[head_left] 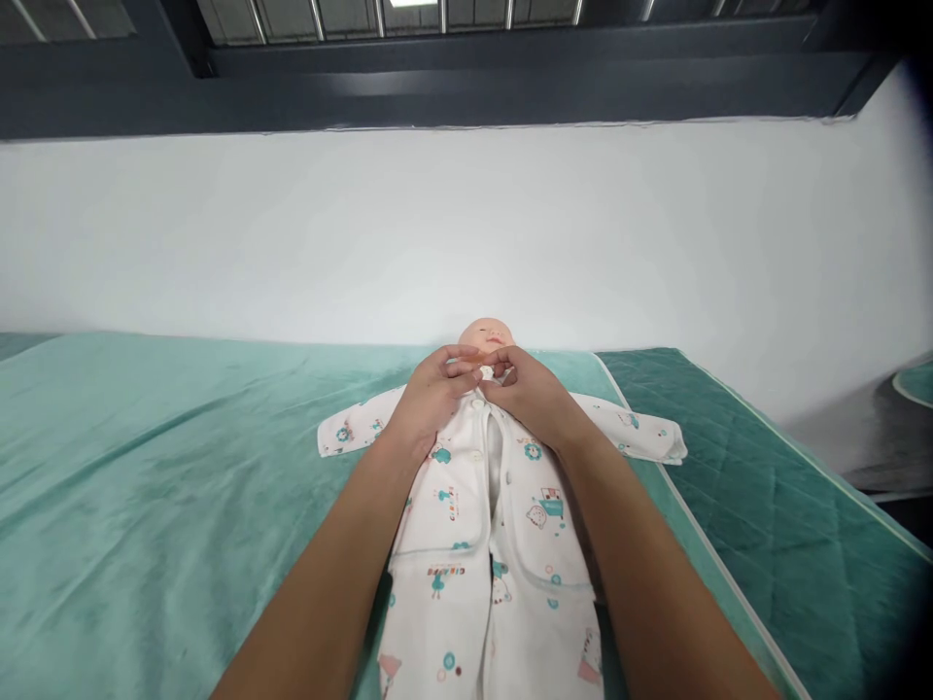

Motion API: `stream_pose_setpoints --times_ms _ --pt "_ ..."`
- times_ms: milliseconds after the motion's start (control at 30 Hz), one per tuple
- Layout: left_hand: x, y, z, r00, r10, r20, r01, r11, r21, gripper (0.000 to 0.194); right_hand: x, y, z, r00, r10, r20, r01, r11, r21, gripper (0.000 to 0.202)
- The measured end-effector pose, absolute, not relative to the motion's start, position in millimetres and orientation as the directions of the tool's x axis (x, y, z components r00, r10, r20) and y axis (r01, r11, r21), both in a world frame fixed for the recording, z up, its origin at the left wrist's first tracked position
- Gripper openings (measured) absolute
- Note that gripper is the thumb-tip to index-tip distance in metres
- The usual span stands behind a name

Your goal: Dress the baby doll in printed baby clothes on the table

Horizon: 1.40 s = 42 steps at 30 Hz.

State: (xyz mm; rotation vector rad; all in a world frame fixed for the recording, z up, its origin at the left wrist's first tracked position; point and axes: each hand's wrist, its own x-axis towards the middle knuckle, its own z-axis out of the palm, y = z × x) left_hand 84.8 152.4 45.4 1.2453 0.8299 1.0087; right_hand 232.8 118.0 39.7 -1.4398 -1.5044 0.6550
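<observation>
Both hands, left hand (430, 394) and right hand (529, 394), I note pinched on the top button (486, 372) of the doll's romper (466, 525); lower placket still gapes.

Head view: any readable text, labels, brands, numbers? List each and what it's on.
None can be read for certain.
Small coloured lettering on the white printed romper, beside the cartoon prints on chest and waist: too small and blurred to read.
Nothing on the doll, the green blanket, the white wall, the left hand or the right hand.
</observation>
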Motion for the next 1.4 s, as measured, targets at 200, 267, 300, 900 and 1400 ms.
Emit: stream_pose_setpoints --times_ms 200,267,300,900,1400 --pt "83.3 154.1 43.7 0.352 0.936 -0.012 -0.175 0.079 0.982 0.041 233.2 117.5 37.0 0.097 0.964 0.247 0.477 0.173 -0.862 0.029" --pt "83.3 154.5 42.6 0.357 0.934 -0.005 -0.180 0.074 0.981 0.039 232.1 118.1 35.8 0.097 0.960 0.262 0.491 0.183 -0.852 0.028" --pt "83.5 154.3 42.5 0.356 0.935 -0.002 -0.185 0.072 0.980 0.038 231.3 118.4 35.3 0.096 0.958 0.271 0.499 0.189 -0.846 0.028" --pt "85.9 156.2 38.2 0.351 0.932 0.088 -0.173 -0.027 0.984 0.028 239.5 119.4 33.7 0.099 0.984 0.147 -0.090 0.156 -0.984 0.030" --pt "88.4 145.4 40.7 0.325 0.810 0.488 0.637 -0.569 0.520 0.040 237.0 122.2 33.4 0.367 0.887 0.280 0.191 0.223 -0.956 0.011"
